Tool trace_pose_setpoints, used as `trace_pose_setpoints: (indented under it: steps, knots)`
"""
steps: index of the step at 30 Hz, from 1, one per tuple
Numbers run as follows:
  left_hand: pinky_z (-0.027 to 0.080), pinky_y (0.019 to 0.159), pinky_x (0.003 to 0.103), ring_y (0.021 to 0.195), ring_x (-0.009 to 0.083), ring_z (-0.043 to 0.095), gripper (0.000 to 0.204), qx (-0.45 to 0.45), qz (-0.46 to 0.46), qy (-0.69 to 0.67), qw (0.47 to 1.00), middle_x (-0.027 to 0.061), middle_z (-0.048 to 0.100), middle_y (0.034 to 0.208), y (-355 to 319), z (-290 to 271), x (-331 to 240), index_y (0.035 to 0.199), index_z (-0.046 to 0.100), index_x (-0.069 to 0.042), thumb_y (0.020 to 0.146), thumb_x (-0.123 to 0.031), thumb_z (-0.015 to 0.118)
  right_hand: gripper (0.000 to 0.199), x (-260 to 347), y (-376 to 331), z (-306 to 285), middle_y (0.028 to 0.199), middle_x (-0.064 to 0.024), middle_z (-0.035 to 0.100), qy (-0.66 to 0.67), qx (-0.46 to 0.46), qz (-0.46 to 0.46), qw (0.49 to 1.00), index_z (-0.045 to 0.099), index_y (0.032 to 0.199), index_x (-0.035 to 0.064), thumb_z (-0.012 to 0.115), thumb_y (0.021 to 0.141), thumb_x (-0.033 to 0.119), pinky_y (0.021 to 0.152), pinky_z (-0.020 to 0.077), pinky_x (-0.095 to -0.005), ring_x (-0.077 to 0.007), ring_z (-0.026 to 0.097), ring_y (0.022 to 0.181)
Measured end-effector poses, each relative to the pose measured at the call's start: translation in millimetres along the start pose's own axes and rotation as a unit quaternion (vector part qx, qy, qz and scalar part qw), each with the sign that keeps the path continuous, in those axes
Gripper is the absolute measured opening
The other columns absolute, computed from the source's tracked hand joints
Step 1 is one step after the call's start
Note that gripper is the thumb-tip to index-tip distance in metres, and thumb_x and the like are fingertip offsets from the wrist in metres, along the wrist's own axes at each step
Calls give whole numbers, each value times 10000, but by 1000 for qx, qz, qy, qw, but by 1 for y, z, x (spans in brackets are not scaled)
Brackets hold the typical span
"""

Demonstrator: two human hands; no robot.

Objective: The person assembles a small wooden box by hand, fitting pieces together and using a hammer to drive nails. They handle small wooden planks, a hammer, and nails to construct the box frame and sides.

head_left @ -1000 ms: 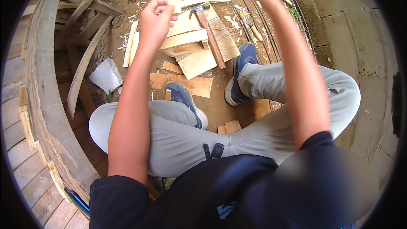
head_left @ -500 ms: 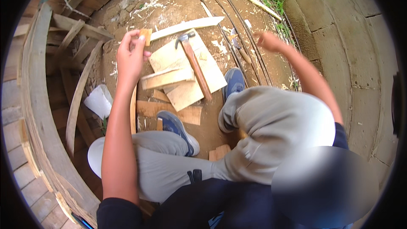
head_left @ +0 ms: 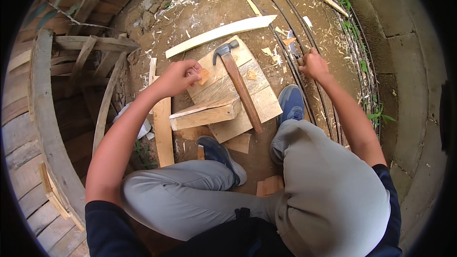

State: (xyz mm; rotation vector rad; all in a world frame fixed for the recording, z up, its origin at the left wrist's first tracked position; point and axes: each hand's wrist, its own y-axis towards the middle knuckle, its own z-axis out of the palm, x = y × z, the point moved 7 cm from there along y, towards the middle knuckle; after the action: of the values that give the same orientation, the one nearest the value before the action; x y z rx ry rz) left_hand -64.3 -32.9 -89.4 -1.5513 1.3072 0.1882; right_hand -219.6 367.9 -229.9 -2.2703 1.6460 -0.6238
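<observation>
My left hand [head_left: 181, 77] pinches a small thin orange-brown wood chip [head_left: 204, 76] just over the left edge of a flat pale board [head_left: 264, 100]. Off to the right, the fingers of my right hand [head_left: 315, 64] are closed round the handle of a knife [head_left: 292, 44], which lies by the dark rods with its blade pointing away from me. A claw hammer [head_left: 242, 87] with a brown wooden handle rests across the board, its head at the far end. Beside it a wedge-shaped wood block [head_left: 205, 113] sits on the board. Another small wood piece [head_left: 252, 74] lies right of the hammer handle.
Beyond the board lies a curved pale wood strip [head_left: 221, 34]. Long dark rods [head_left: 304, 24] run along the ground on the right, before a concrete edge [head_left: 404, 85]. A wooden frame [head_left: 45, 100] stands at left. Shavings litter the soil; my shoes [head_left: 291, 103] flank the board.
My left hand has come nearer and lower over the board with the wood chip. My right hand has reached down to the knife and closed on its handle. The view has shifted left.
</observation>
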Motion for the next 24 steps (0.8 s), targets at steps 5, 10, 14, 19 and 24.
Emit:
trace_pose_setpoints:
  steps: [5, 10, 14, 19, 24]
  knots:
    - [509, 675, 262, 762, 74, 636, 185, 53, -39, -54, 996, 27, 695, 864, 11, 26, 2, 1126, 650, 16, 999, -118, 659, 416, 13, 3, -4, 1276, -259, 626, 2, 101, 81, 992, 712, 1069, -76, 762, 858, 279, 973, 554, -466, -378, 666, 1156]
    - [494, 621, 255, 723, 70, 632, 190, -2, -24, -67, 997, 12, 696, 810, 23, 40, 24, 1075, 687, 9, 979, -154, 702, 407, 2, 3, -24, 1111, -292, 711, 68, 64, 113, 989, 615, 1147, -107, 662, 921, 228, 900, 570, -467, -388, 722, 1016]
    - [494, 619, 248, 709, 78, 646, 211, -17, -47, -84, 995, 7, 690, 786, 28, 43, 35, 1060, 694, 5, 962, -178, 730, 310, 17, -32, -81, 1008, -214, 705, 0, -23, 83, 996, 590, 1125, -39, 612, 994, 240, 775, 575, -415, -286, 697, 891]
    - [511, 649, 250, 755, 93, 667, 214, -5, -63, -111, 992, 32, 702, 831, 28, 42, 36, 1079, 690, 18, 958, -156, 720, 445, 116, -83, -80, 686, 28, 535, 331, 178, 49, 925, 534, 963, 65, 804, 880, 409, 406, 447, -215, -57, 510, 498]
    - [544, 672, 267, 747, 112, 685, 224, -21, -57, -171, 983, 65, 734, 865, 32, 46, 41, 1123, 688, 35, 941, -93, 710, 558, 195, -101, -35, 721, -71, 631, 347, 168, -75, 920, 496, 913, 34, 917, 774, 372, 510, 536, -314, -151, 641, 569]
